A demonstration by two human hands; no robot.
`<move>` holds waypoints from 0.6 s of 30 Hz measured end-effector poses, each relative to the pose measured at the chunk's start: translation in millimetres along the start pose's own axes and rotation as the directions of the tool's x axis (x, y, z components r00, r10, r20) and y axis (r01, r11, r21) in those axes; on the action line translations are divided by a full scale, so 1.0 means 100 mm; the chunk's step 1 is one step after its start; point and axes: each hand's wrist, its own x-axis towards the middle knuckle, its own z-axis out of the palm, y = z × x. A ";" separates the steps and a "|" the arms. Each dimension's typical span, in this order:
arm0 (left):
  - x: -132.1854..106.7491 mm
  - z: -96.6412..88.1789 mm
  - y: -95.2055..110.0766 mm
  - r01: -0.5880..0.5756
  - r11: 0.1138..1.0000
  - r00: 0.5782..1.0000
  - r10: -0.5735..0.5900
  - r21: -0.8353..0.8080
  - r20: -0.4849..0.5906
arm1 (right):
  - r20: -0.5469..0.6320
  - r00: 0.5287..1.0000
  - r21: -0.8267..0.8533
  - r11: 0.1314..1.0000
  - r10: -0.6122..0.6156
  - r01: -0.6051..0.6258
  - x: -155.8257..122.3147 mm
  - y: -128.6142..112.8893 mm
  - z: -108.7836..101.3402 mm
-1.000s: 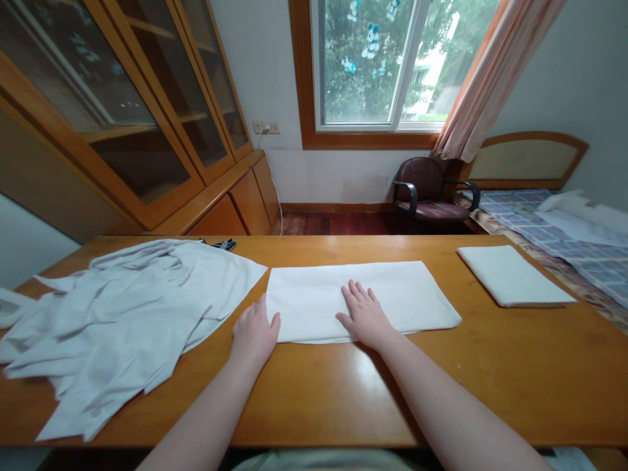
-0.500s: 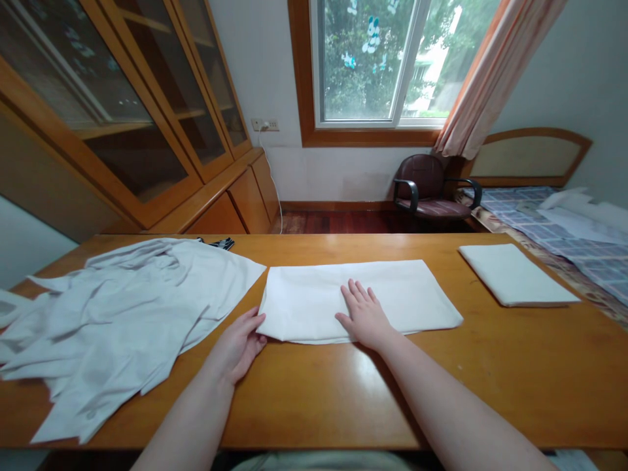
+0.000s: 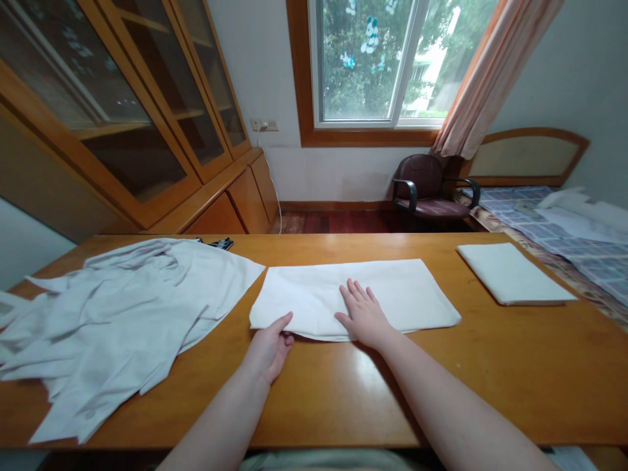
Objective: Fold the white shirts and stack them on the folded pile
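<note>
A white cloth [image 3: 402,294], folded into a long flat rectangle, lies on the wooden table in front of me. My right hand [image 3: 366,317] rests flat on its middle with the fingers spread. At the near edge, left of centre, my left hand [image 3: 272,343] pinches the cloth, thumb on top and fingers curled at the edge, partly beneath it. The near edge is slightly lifted there. To the left is a crumpled heap of white garments [image 3: 132,307], its tip close to the folded cloth's left end.
A neatly folded white cloth [image 3: 513,273] lies at the table's [image 3: 441,386] right side. A dark striped item [image 3: 222,243] pokes out behind the heap. Beyond the table stand a glass-door cabinet [image 3: 210,183], an armchair [image 3: 426,186] and a bed [image 3: 549,203].
My left hand has moved right along the near edge from the cloth's left corner, which now lies flatter and further out. My right hand has stayed in place.
</note>
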 end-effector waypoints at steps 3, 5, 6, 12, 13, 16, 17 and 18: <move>0.05 0.03 -0.04 0.012 1.000 0.999 -0.011 0.019 -0.030 | 0.009 1.000 0.008 1.000 0.001 -0.001 -0.01 -0.01 -0.02; 0.08 0.03 -0.07 -0.026 0.997 0.999 0.028 0.079 -0.026 | 0.017 1.000 0.023 1.000 -0.005 0.005 -0.02 -0.01 -0.03; 0.10 0.03 -0.09 -0.073 0.989 0.997 0.076 0.129 -0.021 | 0.018 1.000 0.038 0.999 -0.013 0.013 -0.02 -0.01 -0.03; 0.07 0.06 -0.14 -0.398 0.658 0.889 0.448 0.639 0.092 | -0.042 0.998 0.354 0.934 -0.037 0.049 0.02 0.07 0.03; 0.04 0.09 -0.15 -0.421 0.573 0.878 0.452 0.704 0.157 | -0.068 0.998 0.449 0.893 -0.008 0.038 0.04 0.09 0.05; -0.03 0.23 -0.15 -0.538 0.284 0.824 0.378 0.794 0.423 | -0.115 0.990 0.714 0.699 0.083 0.025 0.11 0.16 0.07; -0.05 0.30 -0.14 -0.581 0.176 0.796 0.328 0.794 0.509 | -0.113 0.989 0.773 0.634 0.100 0.024 0.13 0.18 0.06; -0.07 0.37 -0.14 -0.620 0.068 0.766 0.268 0.782 0.584 | -0.106 0.988 0.816 0.578 0.111 0.023 0.15 0.20 0.04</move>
